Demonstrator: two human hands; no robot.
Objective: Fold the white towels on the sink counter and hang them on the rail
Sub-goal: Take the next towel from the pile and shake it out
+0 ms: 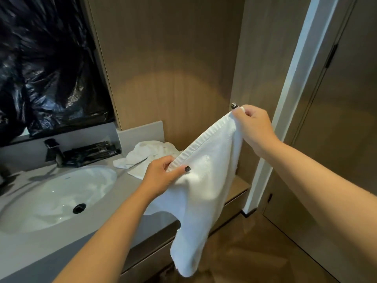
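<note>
A white towel [206, 180] hangs in the air over the right end of the grey sink counter [114, 205]. My left hand [163, 176] pinches its hemmed top edge at the lower left. At the upper right, my right hand [255, 127] pinches the other corner, so the hem runs taut and slanted between them. The rest of the towel droops down past the counter's front edge. Another white towel [146, 154] lies crumpled at the back right of the counter, beside the wall. No rail is visible.
A white oval basin [53, 201] with a black drain is set in the counter, with a dark tap [54, 150] behind it. Black packets [91, 153] lie by the tap. Black plastic [44, 64] covers the mirror. Wood panels stand behind, a door frame [285, 111] at right.
</note>
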